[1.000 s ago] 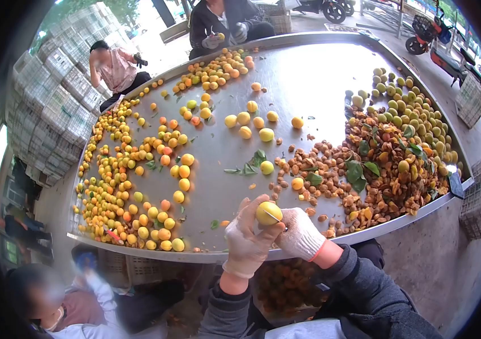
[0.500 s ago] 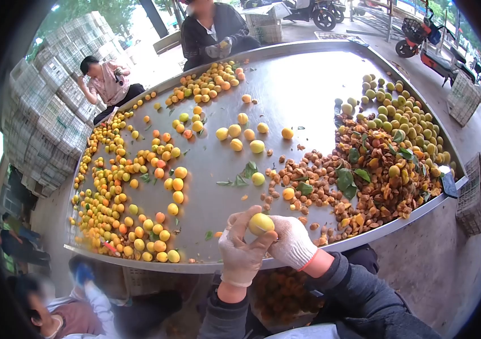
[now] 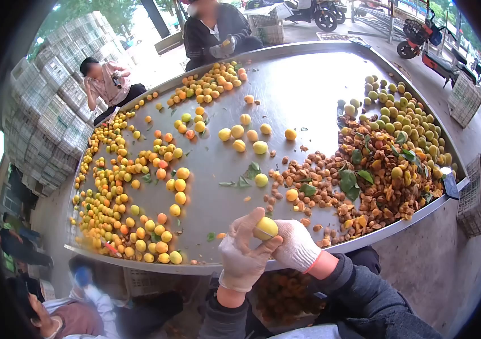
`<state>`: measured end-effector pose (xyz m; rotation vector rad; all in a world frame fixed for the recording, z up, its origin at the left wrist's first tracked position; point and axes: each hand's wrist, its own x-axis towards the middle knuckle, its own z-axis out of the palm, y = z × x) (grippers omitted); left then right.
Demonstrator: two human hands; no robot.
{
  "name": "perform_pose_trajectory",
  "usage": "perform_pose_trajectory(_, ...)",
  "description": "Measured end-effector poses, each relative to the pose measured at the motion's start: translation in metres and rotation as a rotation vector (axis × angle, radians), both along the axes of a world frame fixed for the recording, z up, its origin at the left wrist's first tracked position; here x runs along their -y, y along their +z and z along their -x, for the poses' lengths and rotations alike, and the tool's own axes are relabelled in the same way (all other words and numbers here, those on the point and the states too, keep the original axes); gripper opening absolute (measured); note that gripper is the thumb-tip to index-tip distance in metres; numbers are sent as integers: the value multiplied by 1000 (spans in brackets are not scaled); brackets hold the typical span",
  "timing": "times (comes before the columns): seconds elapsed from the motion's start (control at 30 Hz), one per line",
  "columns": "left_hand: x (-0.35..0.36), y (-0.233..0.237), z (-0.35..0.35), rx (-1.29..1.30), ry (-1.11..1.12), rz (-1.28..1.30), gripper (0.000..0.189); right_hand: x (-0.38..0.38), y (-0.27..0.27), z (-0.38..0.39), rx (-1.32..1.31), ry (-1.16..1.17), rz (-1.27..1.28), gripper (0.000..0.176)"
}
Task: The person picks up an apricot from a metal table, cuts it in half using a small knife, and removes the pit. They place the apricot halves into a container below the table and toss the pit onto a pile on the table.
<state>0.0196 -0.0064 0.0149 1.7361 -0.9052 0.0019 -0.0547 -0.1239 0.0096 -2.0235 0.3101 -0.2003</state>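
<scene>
Both my hands wear white cotton gloves and meet at the near rim of a big metal table (image 3: 308, 90). My left hand (image 3: 244, 255) cups a yellow apricot (image 3: 265, 228) from the left and below. My right hand (image 3: 298, 246) presses against the same fruit from the right; in an earlier frame a thin blade showed there, now I cannot make it out. Just beyond my hands lies a heap of brown pits (image 3: 319, 181) mixed with green leaves.
Loose yellow and orange apricots (image 3: 116, 186) cover the table's left; greener fruit (image 3: 407, 116) is piled at the right. Halved fruit fills a crate (image 3: 285, 294) under my hands. Two people sit at the far edge, another at lower left. Stacked crates (image 3: 54, 113) stand left.
My hands have stayed at the table rim, turning the apricot slightly between them. The blade seen against the fruit a second ago is no longer visible. The view shifted a little.
</scene>
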Motion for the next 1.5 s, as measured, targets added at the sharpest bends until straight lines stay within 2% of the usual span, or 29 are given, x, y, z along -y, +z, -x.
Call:
perform_pose_trajectory(0.03,-1,4,1,203,28,-66,53,-2,-7,-2,1,-3,-2,21)
perform_pose_trajectory(0.1,-2,9,2,210,29,-84,52,-6,-26,-4,155,-6,-63,15)
perform_pose_trajectory(0.13,-3,10,1,219,35,-98,51,-4,-26,-3,152,-5,-63,15)
perform_pose_trajectory(0.17,-5,9,-2,219,37,-97,51,0,-25,-3,77,104,-210,14)
perform_pose_trajectory(0.2,-7,7,-5,126,-2,-91,50,3,-24,-4,2,215,-358,13)
perform_pose_trajectory(0.27,-11,0,-10,35,-38,-82,49,6,-24,-4,9,273,-414,13)
perform_pose_trajectory(0.33,-13,-6,-12,-267,-106,-34,46,7,-12,-4,16,325,-474,13)
perform_pose_trajectory(0.37,-13,-6,-11,-267,-111,-36,46,9,0,0,-35,363,-646,12)
perform_pose_trajectory(0.4,-13,-6,-9,-411,-143,63,45,8,9,2,-87,403,-817,12)
perform_pose_trajectory(0.43,-12,-6,-8,-552,-174,164,45,7,10,1,-85,403,-816,12)
perform_pose_trajectory(0.5,-10,-6,-8,-615,-159,191,46,6,10,0,-241,277,-559,11)
perform_pose_trajectory(0.53,-9,-8,-7,-680,-140,215,48,6,8,2,-243,281,-557,11)
perform_pose_trajectory(0.57,-7,-9,-8,-678,-132,217,48,6,4,4,-135,228,-471,11)
perform_pose_trajectory(0.63,-8,-9,-16,-810,-88,465,47,12,-7,7,14,168,-325,15)
perform_pose_trajectory(0.7,-12,-8,-25,-851,-80,493,46,19,-11,8,70,57,-335,16)
perform_pose_trajectory(0.77,-17,-13,-29,-931,-114,515,47,22,12,6,-109,-102,-408,17)
perform_pose_trajectory(0.8,-16,-17,-31,-1011,-152,545,45,22,2,5,14,-105,-405,18)
perform_pose_trajectory(0.83,-14,-19,-32,-1090,-197,571,45,20,-5,5,7,-117,-403,18)
perform_pose_trajectory(0.9,-13,-19,-33,-1117,-215,610,46,15,-14,2,201,-29,-258,17)
perform_pose_trajectory(1.07,-16,-21,-34,-1153,-234,662,49,3,-13,0,183,84,-77,10)
perform_pose_trajectory(1.13,-18,-29,-37,-1269,-272,633,51,2,-16,-2,157,95,-15,11)
perform_pose_trajectory(1.27,-20,-16,-30,-1238,-332,678,44,0,-17,-5,99,99,28,16)
perform_pose_trajectory(1.33,-23,-13,-29,-978,-339,551,44,0,-18,-6,93,100,37,16)
perform_pose_trajectory(1.5,-23,-18,-32,-1001,-320,536,45,0,-20,-9,67,100,21,14)
